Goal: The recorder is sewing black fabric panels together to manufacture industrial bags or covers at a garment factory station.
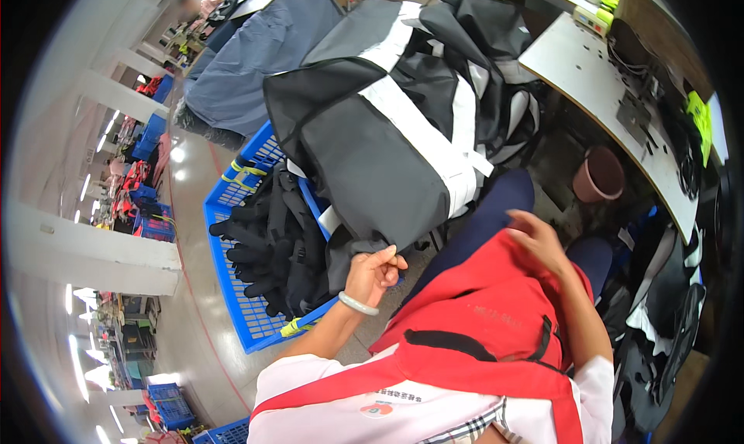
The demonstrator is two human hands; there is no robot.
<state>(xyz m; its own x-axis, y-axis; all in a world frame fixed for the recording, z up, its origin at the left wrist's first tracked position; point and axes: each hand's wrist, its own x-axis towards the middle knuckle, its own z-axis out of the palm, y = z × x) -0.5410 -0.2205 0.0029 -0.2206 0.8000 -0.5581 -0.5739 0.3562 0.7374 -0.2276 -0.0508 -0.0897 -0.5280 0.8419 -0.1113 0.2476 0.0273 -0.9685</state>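
One corner of the black garment with white stripes was pinched by the left hand above the blue crate; the right hand was rested open and empty on the red apron. Sorting seemed barely begun.

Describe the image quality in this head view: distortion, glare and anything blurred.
Head view: strong fisheye bending, with black corners and curved pillars at the left rim; ceiling lights glare off the glossy floor; the distant background top left is blurred; the left hand gripping the black and grey garment and the right hand on the red apron look sharp.
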